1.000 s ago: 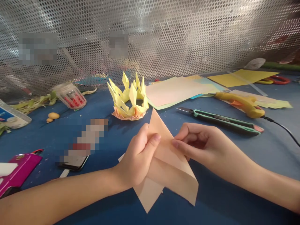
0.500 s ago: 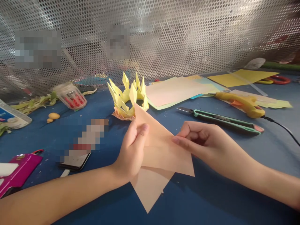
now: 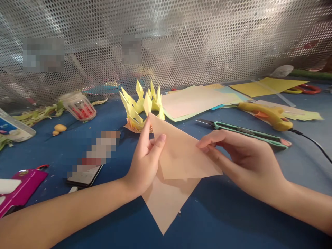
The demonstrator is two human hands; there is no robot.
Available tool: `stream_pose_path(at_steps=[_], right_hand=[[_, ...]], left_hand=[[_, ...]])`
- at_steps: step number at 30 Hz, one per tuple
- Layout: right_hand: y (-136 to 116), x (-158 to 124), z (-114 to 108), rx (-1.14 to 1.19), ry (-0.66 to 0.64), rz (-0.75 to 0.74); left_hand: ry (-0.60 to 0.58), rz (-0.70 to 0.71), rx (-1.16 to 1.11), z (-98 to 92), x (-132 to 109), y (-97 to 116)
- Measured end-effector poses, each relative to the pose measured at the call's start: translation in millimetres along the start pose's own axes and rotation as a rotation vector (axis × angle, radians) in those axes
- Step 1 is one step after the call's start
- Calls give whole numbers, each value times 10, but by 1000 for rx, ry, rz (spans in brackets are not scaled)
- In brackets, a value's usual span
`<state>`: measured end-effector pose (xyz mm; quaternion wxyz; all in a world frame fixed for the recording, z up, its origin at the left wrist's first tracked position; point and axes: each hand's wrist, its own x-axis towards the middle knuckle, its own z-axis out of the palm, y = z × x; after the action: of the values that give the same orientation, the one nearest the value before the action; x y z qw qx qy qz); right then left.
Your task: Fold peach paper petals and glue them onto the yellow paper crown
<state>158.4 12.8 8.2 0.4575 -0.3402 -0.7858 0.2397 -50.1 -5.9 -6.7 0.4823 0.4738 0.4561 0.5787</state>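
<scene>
A peach-coloured sheet of paper [image 3: 181, 152], folded so that one flap lies over the other, is held above the blue table. My left hand [image 3: 145, 159] grips its left side, with the thumb on top and the fingers behind. Thumb and index finger of my right hand [image 3: 233, 152] pinch the upper right edge. The lower layer hangs down to a point toward me. Just behind the paper stands a yellow folded-paper crown [image 3: 138, 107] with tall spikes and a peach-coloured base.
Behind my right hand lie a green utility knife [image 3: 243, 131], blade out, and a yellow glue gun [image 3: 269, 116]. Paper sheets [image 3: 192, 100] lie at the back. Leftward are a jar [image 3: 79, 105], a phone [image 3: 85, 176] and a magenta tool [image 3: 26, 186]. A perforated metal screen [image 3: 181, 45] rises behind.
My right hand has shifted slightly right and up along the paper's edge, its fingers more extended. The upper flap has swung up and to the right, and its lower edge sits higher.
</scene>
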Motion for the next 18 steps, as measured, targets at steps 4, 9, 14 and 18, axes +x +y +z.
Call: stream_pose_path(at_steps=[4,9,14,18], right_hand=[[-11,-12,-7,0,45,-23],[-39,-11,-14,11,62,47],[-77,9,-24,41,83,154],[-101,51,-21,65,160,209]], left_hand=[[9,136,89,-6,-43,41],[69,223,162,-14,-47,61],[-105,255,208,-32,-65,39],[-230,200,196,-21,-105,48]])
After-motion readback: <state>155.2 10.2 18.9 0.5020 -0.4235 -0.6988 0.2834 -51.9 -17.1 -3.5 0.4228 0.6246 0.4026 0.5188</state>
